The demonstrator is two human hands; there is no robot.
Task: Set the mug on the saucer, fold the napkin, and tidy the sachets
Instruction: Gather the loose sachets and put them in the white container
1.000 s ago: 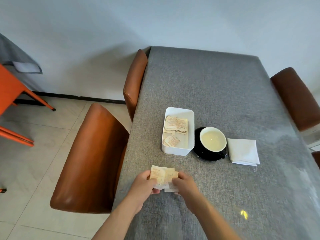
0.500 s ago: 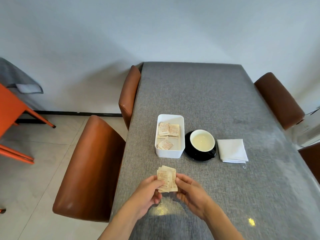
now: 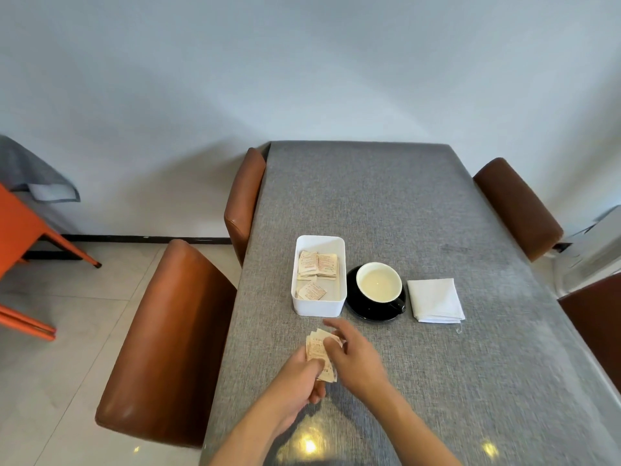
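Just in front of the white tray (image 3: 318,306), both hands meet over a small fanned stack of sachets (image 3: 319,351). The left hand (image 3: 300,378) has the stack pinched: its thumb lies across the top of the lower packets and its curled fingers close underneath, so the grip is firmly closed on the paper. The right hand (image 3: 356,356) is looser. Its fingers are spread and slightly bent, the index finger stretched forward above the upper edge of the stack, and the thumb side touches or nearly touches the packets; whether it actually grips any of them is not clear, as the hand is a little blurred and covers the right edge of the stack.

Inside the tray lie more sachets: a flat pile at the far end and one or two loose ones tilted at the near end.

Just right of the tray, the mug (image 3: 379,282) sits on the black saucer (image 3: 359,307), filled with a pale liquid, its dark handle pointing toward the near right. Beside the saucer, a bit further right, the white napkin (image 3: 435,299) rests folded into a neat square on the grey table (image 3: 386,203).

Brown padded chairs (image 3: 168,338) stand along both long sides of the table.
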